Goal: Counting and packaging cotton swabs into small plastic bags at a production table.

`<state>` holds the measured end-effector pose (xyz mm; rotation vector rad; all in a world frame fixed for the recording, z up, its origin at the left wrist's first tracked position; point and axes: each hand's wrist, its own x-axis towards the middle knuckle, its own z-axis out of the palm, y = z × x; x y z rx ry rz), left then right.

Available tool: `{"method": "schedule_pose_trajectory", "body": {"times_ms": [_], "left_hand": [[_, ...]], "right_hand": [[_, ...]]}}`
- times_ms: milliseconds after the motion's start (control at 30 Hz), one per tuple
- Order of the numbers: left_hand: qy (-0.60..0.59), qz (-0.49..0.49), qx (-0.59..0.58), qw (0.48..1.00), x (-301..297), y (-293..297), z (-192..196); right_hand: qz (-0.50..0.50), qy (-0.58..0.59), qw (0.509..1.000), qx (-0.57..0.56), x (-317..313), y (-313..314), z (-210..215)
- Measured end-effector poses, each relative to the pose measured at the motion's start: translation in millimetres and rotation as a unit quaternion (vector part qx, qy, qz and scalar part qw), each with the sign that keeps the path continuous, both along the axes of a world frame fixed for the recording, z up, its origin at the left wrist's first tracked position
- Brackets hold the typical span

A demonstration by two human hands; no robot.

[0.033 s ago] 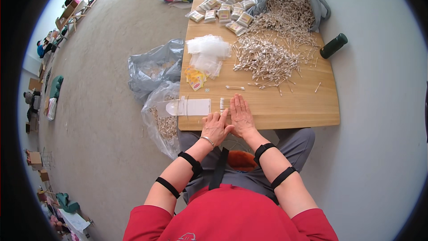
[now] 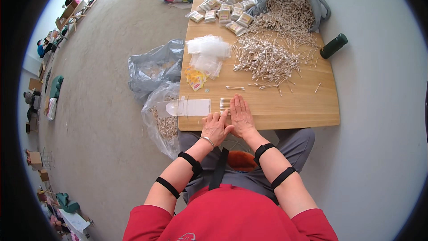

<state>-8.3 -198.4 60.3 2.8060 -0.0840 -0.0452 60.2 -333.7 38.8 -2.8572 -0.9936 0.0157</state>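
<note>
A small row of cotton swabs (image 2: 224, 103) lies side by side near the table's front edge. My right hand (image 2: 242, 118) rests flat along the row's right side, fingers straight and covering part of it. At the row's near end is my left hand (image 2: 215, 127), palm down with bent, slightly parted fingers; its index fingertip touches the swabs. The two thumbs are close together. Left of the row lies a white rectangular tray-like piece (image 2: 198, 107), joined to a clear rounded piece (image 2: 172, 107) at the table's left edge. A few swabs (image 2: 235, 88) lie apart beyond the row.
A large heap of swabs (image 2: 267, 58) spills from a grey plastic bag (image 2: 321, 4). Clear bags (image 2: 207, 49), yellow-white cards (image 2: 195, 79) and filled packets (image 2: 224, 15) lie at left and back. A dark green bottle (image 2: 333, 46) stands right. Bagged swabs (image 2: 165, 122) sit beside the table.
</note>
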Motion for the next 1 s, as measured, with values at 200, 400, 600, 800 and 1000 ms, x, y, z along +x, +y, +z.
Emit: {"method": "schedule_pose_trajectory", "body": {"times_ms": [200, 400, 600, 800, 1000], "left_hand": [[0.003, 0.011, 0.007, 1.000, 1.8, -1.6, 3.2], [0.001, 0.013, 0.012, 1.000, 7.3, -2.6, 5.9], [0.013, 0.015, 0.010, 1.000, 7.6, -3.9, 8.8], [0.036, 0.038, -0.010, 0.999, 17.7, -2.1, 8.9], [0.016, 0.019, -0.008, 1.000, 15.5, -1.6, 6.6]], "right_hand": [[0.001, 0.032, 0.999, 0.006, -1.0, 0.3, 4.7], [0.000, -0.019, 0.999, -0.029, -0.4, 1.0, 1.1], [0.002, 0.021, 0.999, 0.035, -0.2, -1.0, 2.6], [-0.007, 0.031, 0.999, 0.043, -0.8, 1.9, 2.9], [-0.012, 0.016, 1.000, 0.019, -0.5, 1.2, 0.0]]}}
